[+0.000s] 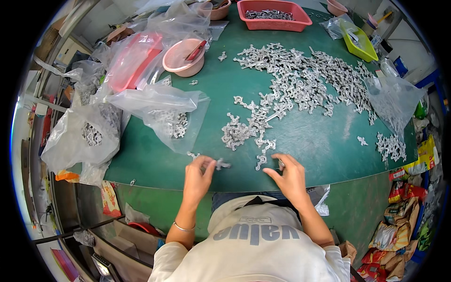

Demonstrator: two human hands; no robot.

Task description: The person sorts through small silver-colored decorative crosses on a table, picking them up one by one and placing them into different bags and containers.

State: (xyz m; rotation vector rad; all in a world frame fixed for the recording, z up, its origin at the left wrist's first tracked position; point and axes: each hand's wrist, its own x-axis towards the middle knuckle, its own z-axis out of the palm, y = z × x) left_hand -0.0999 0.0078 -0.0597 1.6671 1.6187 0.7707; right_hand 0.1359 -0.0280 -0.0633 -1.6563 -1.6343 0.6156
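My left hand (201, 170) is at the table's near edge, slightly blurred, its thumb and fingers pinched together. A small grey metal casting (222, 164), also blurred, sticks out at its fingertips. Another small casting lies just beyond that hand, by the mouth of a clear plastic bag (157, 110) with more castings in it. My right hand (289, 175) is held with thumb and forefinger apart, near a few curved castings (262, 160). Something small and grey shows among its fingers; I cannot tell what. A loose pile of grey castings (293, 77) spreads across the table beyond my hands.
On the green table (319, 136) stand a pink bowl (181, 68) with a red-handled tool, a pink tray (275, 23) of small parts and a yellow-green tray (359, 44). Filled plastic bags (84, 136) crowd the left; another bag (393, 101) lies right, beside more castings (391, 147).
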